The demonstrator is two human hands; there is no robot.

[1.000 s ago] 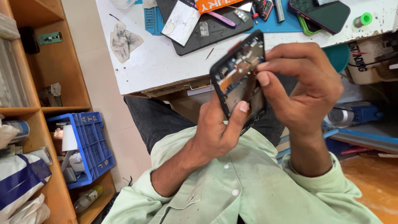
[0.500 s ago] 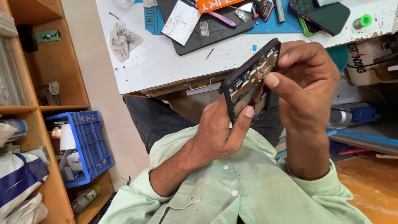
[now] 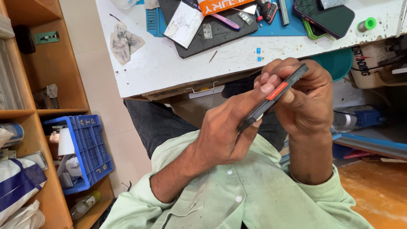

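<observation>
White workbench (image 3: 169, 63), scuffed, carrying: blue work mat (image 3: 292, 26), dark pad (image 3: 212, 32), dark phone (image 3: 328, 17), green cap (image 3: 367, 24), crumpled stained tissue (image 3: 125, 42). Wooden shelving (image 3: 55, 63) standing alongside, holding blue crate (image 3: 87, 148).

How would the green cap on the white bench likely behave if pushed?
The green cap looks round and lies on its side, so it would probably roll. It seems small and plastic, so likely light. It sits near the bench edge, so it might fall.
</observation>
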